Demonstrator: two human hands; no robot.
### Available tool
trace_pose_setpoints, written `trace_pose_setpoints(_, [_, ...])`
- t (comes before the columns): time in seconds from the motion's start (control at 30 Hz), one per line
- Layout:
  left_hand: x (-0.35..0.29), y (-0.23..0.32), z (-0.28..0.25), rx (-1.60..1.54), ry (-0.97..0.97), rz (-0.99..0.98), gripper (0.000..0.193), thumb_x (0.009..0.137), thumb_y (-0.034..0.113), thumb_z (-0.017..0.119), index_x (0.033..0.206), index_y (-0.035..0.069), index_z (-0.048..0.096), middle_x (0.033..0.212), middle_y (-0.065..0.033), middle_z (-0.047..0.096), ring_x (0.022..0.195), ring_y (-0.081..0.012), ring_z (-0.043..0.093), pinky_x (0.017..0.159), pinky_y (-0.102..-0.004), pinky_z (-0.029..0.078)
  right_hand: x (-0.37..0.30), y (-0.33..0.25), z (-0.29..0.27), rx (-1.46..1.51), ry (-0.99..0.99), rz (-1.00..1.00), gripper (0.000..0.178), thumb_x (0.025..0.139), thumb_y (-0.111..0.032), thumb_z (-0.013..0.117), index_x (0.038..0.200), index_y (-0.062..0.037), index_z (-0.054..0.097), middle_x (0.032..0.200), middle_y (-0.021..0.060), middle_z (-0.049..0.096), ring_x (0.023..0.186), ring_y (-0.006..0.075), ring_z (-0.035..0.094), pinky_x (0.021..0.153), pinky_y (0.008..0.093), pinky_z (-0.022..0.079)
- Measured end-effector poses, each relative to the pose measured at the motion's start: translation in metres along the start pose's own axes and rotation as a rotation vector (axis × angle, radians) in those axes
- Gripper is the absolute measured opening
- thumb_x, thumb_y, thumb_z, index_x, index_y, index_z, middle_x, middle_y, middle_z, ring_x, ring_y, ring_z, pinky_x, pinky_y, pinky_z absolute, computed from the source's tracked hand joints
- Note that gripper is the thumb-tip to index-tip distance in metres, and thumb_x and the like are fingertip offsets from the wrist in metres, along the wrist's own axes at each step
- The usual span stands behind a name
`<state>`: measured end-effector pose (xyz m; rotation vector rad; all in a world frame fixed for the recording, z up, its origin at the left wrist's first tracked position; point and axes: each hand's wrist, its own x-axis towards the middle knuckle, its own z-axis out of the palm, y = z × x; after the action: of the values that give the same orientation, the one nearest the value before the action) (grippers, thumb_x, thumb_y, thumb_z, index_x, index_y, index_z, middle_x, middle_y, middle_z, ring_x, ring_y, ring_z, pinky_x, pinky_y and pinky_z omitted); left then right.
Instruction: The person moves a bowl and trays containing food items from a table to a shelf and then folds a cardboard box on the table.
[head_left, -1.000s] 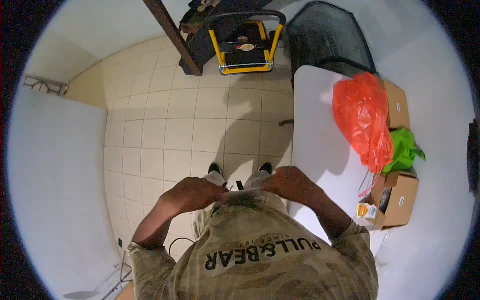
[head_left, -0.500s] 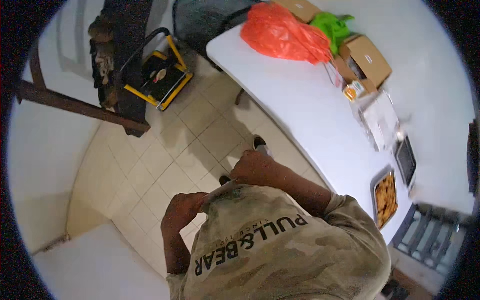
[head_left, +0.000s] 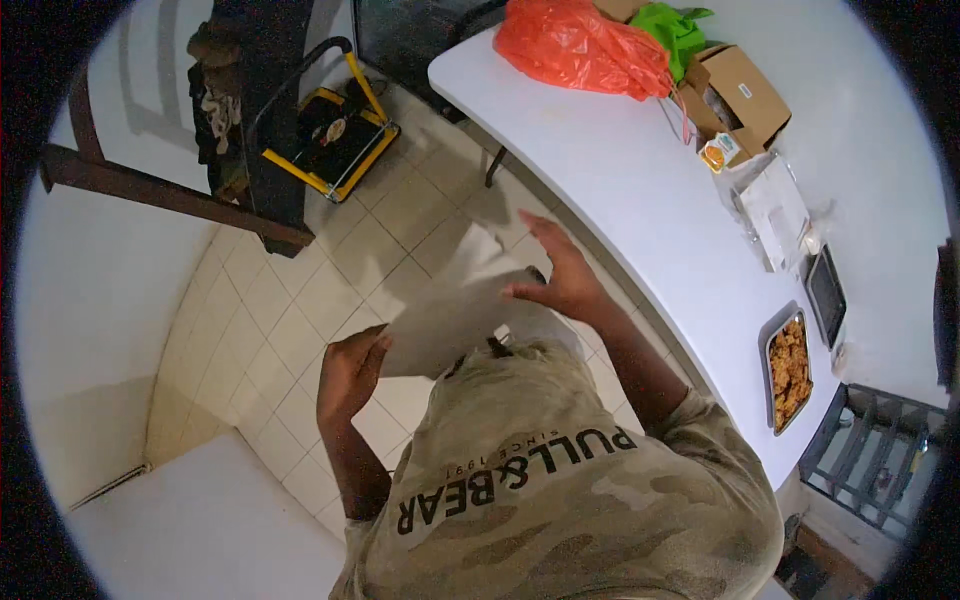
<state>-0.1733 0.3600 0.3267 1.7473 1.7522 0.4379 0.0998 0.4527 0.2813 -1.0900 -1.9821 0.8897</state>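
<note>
In front of my waist a pale grey, thin-looking sheet (head_left: 450, 310) spreads out, blurred by motion; whether it is cloth or plastic I cannot tell. Thumb and fingers of my left hand (head_left: 352, 370) are closed at its left edge. My right hand (head_left: 562, 275) is over its right side, thumb and fingers apart, holding nothing. Below the sheet, the hem of my camouflage T-shirt (head_left: 500, 375) lies loose, with a small dark and white bit showing at the waist.
To my right a long white table (head_left: 620, 200) bears a tray of browned food (head_left: 790, 370), a dark tray (head_left: 826, 297), a cardboard box (head_left: 745, 95), a red plastic bag (head_left: 580, 50) and a green bag (head_left: 675, 35). A yellow-black folding trolley (head_left: 335, 140) stands on the tiled floor (head_left: 270, 330).
My right hand has let go of the shirt hem, moved up and right, and opened. The pale sheet now spreads between my hands. The left hand has shifted slightly.
</note>
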Motion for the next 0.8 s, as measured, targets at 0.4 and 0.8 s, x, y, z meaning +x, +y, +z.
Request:
trace_pose_setpoints(0.4, [0.13,0.031,0.075,-1.018,-0.295,-0.501,0.086,0.064,0.067,0.044,0.126,0.011,0.023,0.127,-0.0186,0.027,0.11,-0.039,0.033,0.085,-0.051,0.032,0.032,0.102,-0.123,0.167,0.012,-0.293,0.014,0.069,-0.017,0.059,0.076,-0.0054,0.057,0.077,0.0085,0.058,0.073,0.0271,0.055,0.066,0.0348,0.042])
trace_pose_setpoints(0.8, [0.418,0.174,0.294,-0.992,-0.106,-0.197,0.038,0.076,0.02,0.054,0.107,0.006,0.039,0.103,-0.0115,0.046,0.091,-0.0198,0.047,0.076,-0.0337,0.04,-0.045,0.361,-0.327,-0.124,0.166,0.805,0.032,0.07,-0.024,0.059,0.095,-0.005,0.054,0.077,0.0159,0.059,0.068,0.0299,0.058,0.062,0.0352,0.047])
